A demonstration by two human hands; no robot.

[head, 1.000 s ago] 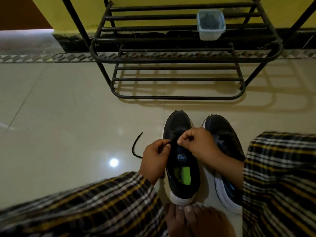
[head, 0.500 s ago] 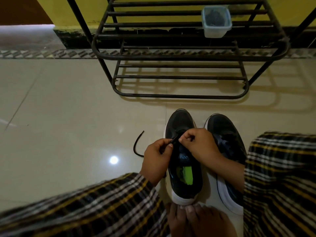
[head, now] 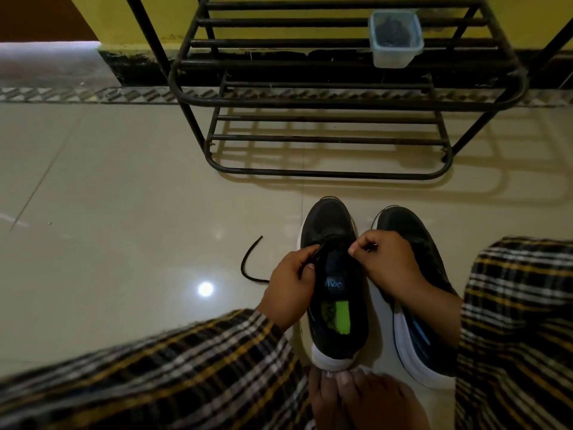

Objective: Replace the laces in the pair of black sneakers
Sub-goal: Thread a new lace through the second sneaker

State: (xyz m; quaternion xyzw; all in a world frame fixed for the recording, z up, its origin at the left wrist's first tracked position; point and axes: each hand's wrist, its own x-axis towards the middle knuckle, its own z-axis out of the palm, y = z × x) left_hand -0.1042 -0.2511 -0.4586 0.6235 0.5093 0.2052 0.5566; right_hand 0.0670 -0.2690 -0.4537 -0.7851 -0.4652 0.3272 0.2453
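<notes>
Two black sneakers with white soles stand side by side on the tiled floor, toes pointing away from me. The left sneaker (head: 333,231) has a green insole label and sits between my hands. My left hand (head: 291,280) pinches a black lace (head: 248,265) at the shoe's left eyelets; the lace's free end curls onto the floor to the left. My right hand (head: 387,262) pinches the lace's other end at the right eyelets and partly covers the right sneaker (head: 412,237).
A black metal shoe rack (head: 328,100) stands against the yellow wall ahead, with a clear plastic container (head: 395,41) of dark contents on its upper shelf. My checked trouser legs (head: 186,373) frame the shoes, and bare toes (head: 350,386) touch the left sneaker's heel.
My hands have moved apart, the right one shifting to the shoe's right side. The view has tilted slightly; the shoes stay in place.
</notes>
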